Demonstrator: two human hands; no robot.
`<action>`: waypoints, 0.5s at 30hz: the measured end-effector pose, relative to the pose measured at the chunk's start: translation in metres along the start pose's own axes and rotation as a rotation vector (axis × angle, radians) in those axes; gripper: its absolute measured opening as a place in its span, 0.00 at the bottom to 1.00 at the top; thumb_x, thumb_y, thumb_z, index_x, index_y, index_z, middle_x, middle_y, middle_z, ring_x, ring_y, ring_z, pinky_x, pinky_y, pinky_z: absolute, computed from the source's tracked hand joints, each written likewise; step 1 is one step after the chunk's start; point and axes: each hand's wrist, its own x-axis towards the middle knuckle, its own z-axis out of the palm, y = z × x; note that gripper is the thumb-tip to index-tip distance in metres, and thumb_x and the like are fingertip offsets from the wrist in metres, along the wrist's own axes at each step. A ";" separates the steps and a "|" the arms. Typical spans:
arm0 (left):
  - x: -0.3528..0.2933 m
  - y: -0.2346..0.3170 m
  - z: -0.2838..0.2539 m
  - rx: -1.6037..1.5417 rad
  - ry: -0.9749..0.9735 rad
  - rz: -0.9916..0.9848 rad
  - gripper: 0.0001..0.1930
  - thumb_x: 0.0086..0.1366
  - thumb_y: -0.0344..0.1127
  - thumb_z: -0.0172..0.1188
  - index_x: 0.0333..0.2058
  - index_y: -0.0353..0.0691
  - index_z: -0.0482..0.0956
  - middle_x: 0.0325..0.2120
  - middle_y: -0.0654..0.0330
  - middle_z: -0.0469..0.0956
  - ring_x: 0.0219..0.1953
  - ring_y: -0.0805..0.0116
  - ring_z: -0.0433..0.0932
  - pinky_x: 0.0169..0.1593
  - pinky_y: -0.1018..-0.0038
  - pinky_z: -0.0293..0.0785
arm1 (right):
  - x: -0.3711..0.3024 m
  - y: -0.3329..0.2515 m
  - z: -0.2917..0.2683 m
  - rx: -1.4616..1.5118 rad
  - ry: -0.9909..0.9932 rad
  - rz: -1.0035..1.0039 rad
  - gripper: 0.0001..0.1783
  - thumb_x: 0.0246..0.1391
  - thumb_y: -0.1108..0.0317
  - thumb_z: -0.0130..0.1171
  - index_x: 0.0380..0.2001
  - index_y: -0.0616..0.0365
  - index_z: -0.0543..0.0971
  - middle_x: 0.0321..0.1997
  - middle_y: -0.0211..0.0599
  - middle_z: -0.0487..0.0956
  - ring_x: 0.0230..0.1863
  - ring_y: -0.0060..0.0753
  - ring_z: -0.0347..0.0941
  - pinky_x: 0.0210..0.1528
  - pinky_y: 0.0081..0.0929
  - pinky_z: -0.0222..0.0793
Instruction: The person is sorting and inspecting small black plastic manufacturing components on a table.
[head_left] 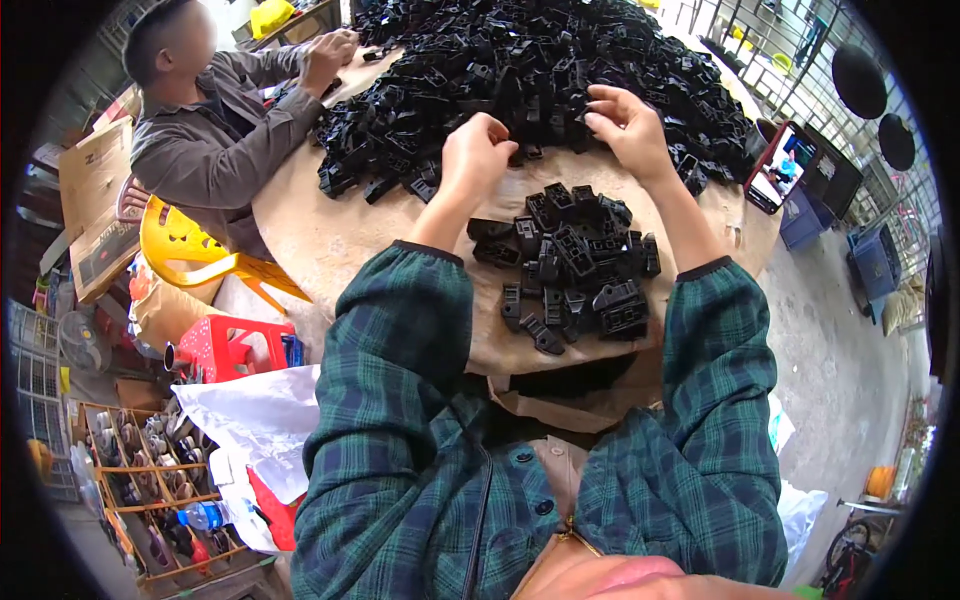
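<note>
A big heap of black plastic parts point(500, 70) covers the far side of the round table point(300, 240). At its near edge, my left hand point(476, 158) is closed, thumb and forefinger pinched on what looks like a small black plastic part. My right hand point(632, 135) reaches to the heap's edge with fingers curved and thumb and fingertips apart; no separate part stands out between them against the black heap. Between my forearms lies a smaller pile of similar black plastic parts point(572, 255), close to the table's near edge.
A co-worker in a grey jacket point(200, 150) sits at the left, hands at the heap. A phone point(776, 168) with a lit screen stands at the table's right edge. Left of me are a yellow chair point(190, 245), a red stool point(215, 350) and a wooden rack point(150, 500).
</note>
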 end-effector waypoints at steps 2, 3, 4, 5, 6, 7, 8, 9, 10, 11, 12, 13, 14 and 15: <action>0.004 0.004 0.000 -0.301 -0.012 -0.048 0.15 0.48 0.29 0.66 0.35 0.32 0.74 0.26 0.56 0.77 0.30 0.67 0.78 0.34 0.73 0.73 | -0.010 -0.007 0.004 0.203 -0.101 0.120 0.20 0.50 0.73 0.58 0.48 0.62 0.72 0.40 0.35 0.77 0.37 0.20 0.72 0.38 0.18 0.71; 0.005 0.010 -0.001 -0.583 -0.126 -0.181 0.18 0.52 0.26 0.63 0.41 0.29 0.69 0.27 0.58 0.75 0.32 0.70 0.77 0.34 0.77 0.74 | -0.013 -0.004 0.005 0.275 -0.106 0.136 0.19 0.50 0.74 0.58 0.47 0.62 0.72 0.40 0.36 0.76 0.38 0.20 0.72 0.39 0.18 0.71; 0.002 0.018 0.001 -0.581 -0.137 -0.176 0.18 0.52 0.26 0.63 0.41 0.29 0.69 0.27 0.58 0.75 0.32 0.70 0.77 0.34 0.77 0.74 | -0.017 -0.001 0.007 0.349 -0.111 0.151 0.18 0.51 0.74 0.57 0.47 0.63 0.72 0.41 0.36 0.76 0.38 0.20 0.73 0.39 0.18 0.72; -0.002 0.023 -0.002 -0.898 -0.164 -0.236 0.20 0.53 0.24 0.61 0.44 0.28 0.67 0.29 0.57 0.74 0.32 0.69 0.77 0.35 0.78 0.75 | -0.019 -0.006 0.014 0.393 -0.094 0.156 0.17 0.51 0.75 0.56 0.47 0.64 0.72 0.42 0.36 0.76 0.41 0.22 0.73 0.42 0.20 0.72; -0.005 0.026 -0.003 -1.216 -0.188 -0.296 0.21 0.54 0.23 0.59 0.47 0.28 0.64 0.31 0.57 0.74 0.32 0.69 0.77 0.36 0.78 0.76 | -0.021 -0.010 0.017 0.401 -0.092 0.154 0.17 0.51 0.75 0.56 0.47 0.64 0.72 0.42 0.36 0.76 0.41 0.22 0.73 0.42 0.20 0.72; -0.008 0.028 -0.002 -1.225 -0.208 -0.293 0.24 0.55 0.21 0.57 0.51 0.28 0.61 0.34 0.57 0.73 0.32 0.68 0.77 0.38 0.78 0.77 | -0.022 -0.014 0.019 0.415 -0.076 0.121 0.17 0.52 0.76 0.56 0.47 0.64 0.72 0.43 0.37 0.76 0.41 0.23 0.73 0.44 0.21 0.72; -0.008 0.032 -0.001 -1.247 -0.278 -0.283 0.24 0.55 0.21 0.57 0.51 0.28 0.62 0.34 0.57 0.73 0.33 0.68 0.77 0.39 0.77 0.77 | -0.023 -0.018 0.018 0.429 -0.059 0.089 0.17 0.52 0.76 0.55 0.47 0.64 0.72 0.43 0.37 0.76 0.42 0.23 0.73 0.45 0.21 0.71; -0.009 0.036 0.000 -1.270 -0.347 -0.273 0.25 0.55 0.21 0.57 0.51 0.28 0.62 0.34 0.57 0.73 0.34 0.69 0.76 0.39 0.76 0.77 | -0.024 -0.019 0.016 0.435 -0.058 0.088 0.17 0.52 0.76 0.55 0.47 0.64 0.72 0.43 0.37 0.76 0.42 0.23 0.73 0.45 0.21 0.71; -0.013 0.040 0.002 -1.284 -0.375 -0.263 0.21 0.57 0.22 0.55 0.50 0.29 0.66 0.34 0.57 0.73 0.36 0.69 0.75 0.41 0.74 0.76 | -0.025 -0.019 0.013 0.393 -0.065 0.060 0.17 0.52 0.77 0.55 0.47 0.65 0.72 0.43 0.37 0.76 0.43 0.23 0.72 0.46 0.21 0.71; -0.013 0.042 0.001 -1.283 -0.375 -0.265 0.21 0.57 0.22 0.55 0.50 0.29 0.66 0.34 0.57 0.73 0.36 0.69 0.75 0.41 0.74 0.76 | -0.026 -0.020 0.012 0.346 -0.073 0.034 0.18 0.52 0.77 0.55 0.48 0.65 0.71 0.43 0.37 0.76 0.43 0.22 0.72 0.47 0.21 0.71; -0.013 0.042 0.000 -1.299 -0.417 -0.273 0.18 0.58 0.23 0.52 0.49 0.28 0.67 0.34 0.57 0.73 0.36 0.69 0.75 0.41 0.73 0.76 | -0.027 -0.021 0.011 0.347 -0.073 0.036 0.18 0.52 0.77 0.55 0.48 0.65 0.71 0.43 0.37 0.76 0.43 0.22 0.72 0.47 0.21 0.71; -0.013 0.041 0.000 -1.317 -0.459 -0.281 0.16 0.60 0.25 0.50 0.47 0.28 0.69 0.34 0.57 0.73 0.36 0.68 0.75 0.41 0.73 0.75 | -0.028 -0.022 0.010 0.254 -0.067 -0.046 0.18 0.50 0.79 0.55 0.47 0.64 0.73 0.42 0.37 0.76 0.43 0.24 0.72 0.47 0.22 0.71; -0.012 0.036 -0.003 -1.313 -0.453 -0.285 0.16 0.60 0.25 0.50 0.47 0.28 0.69 0.34 0.57 0.73 0.36 0.68 0.75 0.41 0.73 0.75 | -0.028 -0.024 0.010 0.167 -0.065 -0.129 0.18 0.49 0.80 0.56 0.45 0.63 0.74 0.42 0.38 0.77 0.43 0.26 0.73 0.47 0.24 0.71; -0.010 0.027 -0.008 -1.346 -0.514 -0.302 0.14 0.61 0.28 0.49 0.46 0.29 0.70 0.34 0.57 0.74 0.36 0.67 0.75 0.43 0.71 0.74 | -0.027 -0.026 0.009 0.173 -0.070 -0.127 0.18 0.49 0.80 0.56 0.45 0.63 0.74 0.42 0.38 0.77 0.43 0.26 0.73 0.47 0.24 0.71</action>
